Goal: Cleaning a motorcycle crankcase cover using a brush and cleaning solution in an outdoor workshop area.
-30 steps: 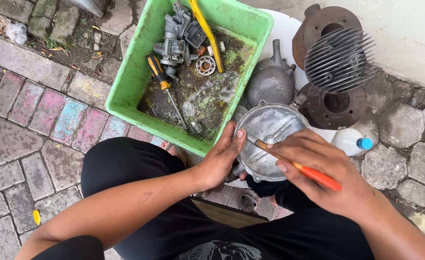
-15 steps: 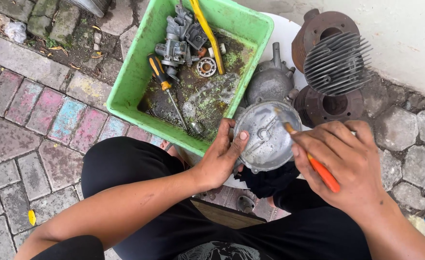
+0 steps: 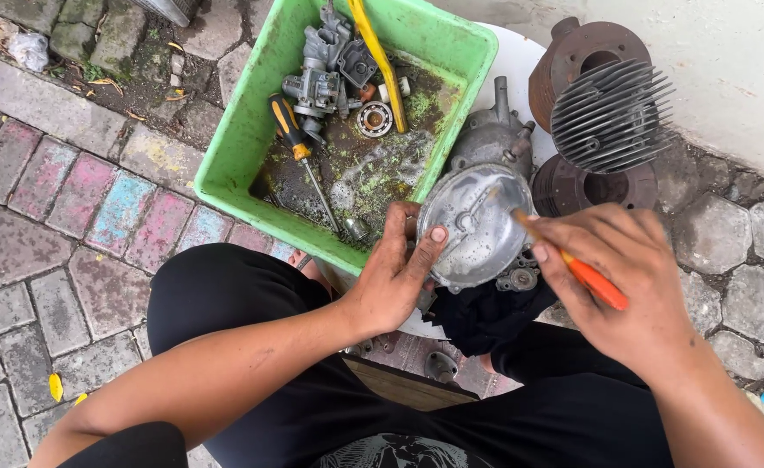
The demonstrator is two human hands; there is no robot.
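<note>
Left hand (image 3: 395, 282) clamped on round metal cover (image 3: 473, 225), right hand (image 3: 616, 277) gripping orange-handled tool (image 3: 594, 282), green tub (image 3: 243, 139) on paving bricks (image 3: 61, 199)

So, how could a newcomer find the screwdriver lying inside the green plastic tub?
Find the green plastic tub above the person's knees. On its dirty floor, left of the grey metal carburettor parts, lies the screwdriver. Only it has a black-and-yellow striped handle and a thin steel shaft.

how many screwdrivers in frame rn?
2. One black-and-yellow-handled screwdriver lies in the green tub, tip toward the person. One orange-handled screwdriver is in the right hand, tip on the round metal cover. Others may be hidden among the tub's parts.
</note>
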